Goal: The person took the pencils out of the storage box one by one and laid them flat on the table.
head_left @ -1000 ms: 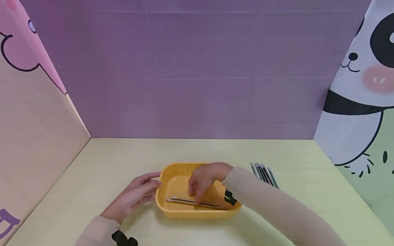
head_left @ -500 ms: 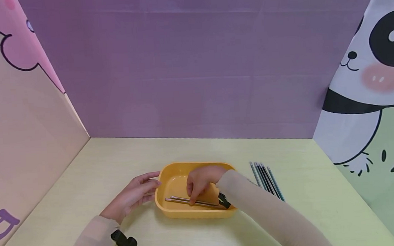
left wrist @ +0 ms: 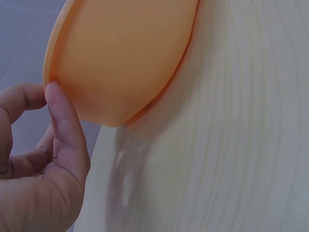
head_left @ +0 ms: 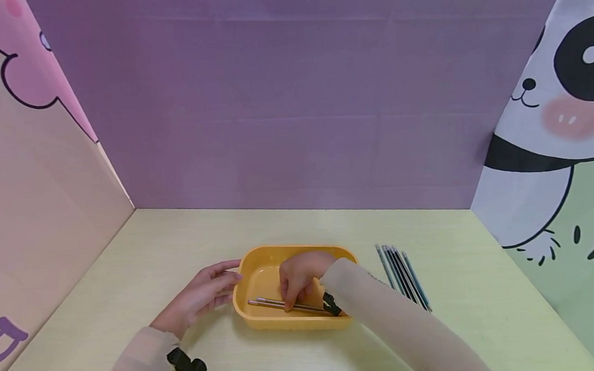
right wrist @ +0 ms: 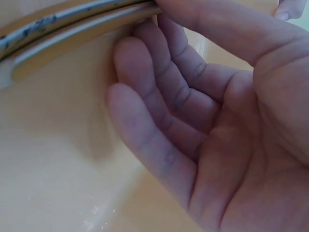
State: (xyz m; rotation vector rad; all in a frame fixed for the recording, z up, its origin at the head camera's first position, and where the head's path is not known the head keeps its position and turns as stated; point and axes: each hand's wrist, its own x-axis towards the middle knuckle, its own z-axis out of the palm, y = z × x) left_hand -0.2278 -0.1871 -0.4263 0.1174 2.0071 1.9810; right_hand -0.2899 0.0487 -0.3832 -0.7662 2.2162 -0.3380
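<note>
A yellow plastic tray (head_left: 285, 322) stands on the table, tipped neither way. My left hand (head_left: 201, 293) holds its left rim, with thumb and index finger meeting at the edge of the tray wall (left wrist: 120, 63) in the left wrist view. Inside the tray my right hand (head_left: 302, 276) reaches down and pinches two slim pencils (head_left: 265, 303) lying near the front wall. Their shafts (right wrist: 63, 21) run to the thumb and fingertips at the top of the right wrist view, while the other fingers curl loosely. The right forearm covers the tray's front right corner.
Several dark and teal pencils (head_left: 402, 275) lie side by side on the pale wooden table (head_left: 188, 237), right of the tray, partly behind the right sleeve. A purple panel (head_left: 296, 94) closes off the back, and printed panels stand at both sides.
My right hand has shifted slightly left and lower along the pencils in the tray, uncovering more of the pencils on the table. The left hand has stayed at the rim.
</note>
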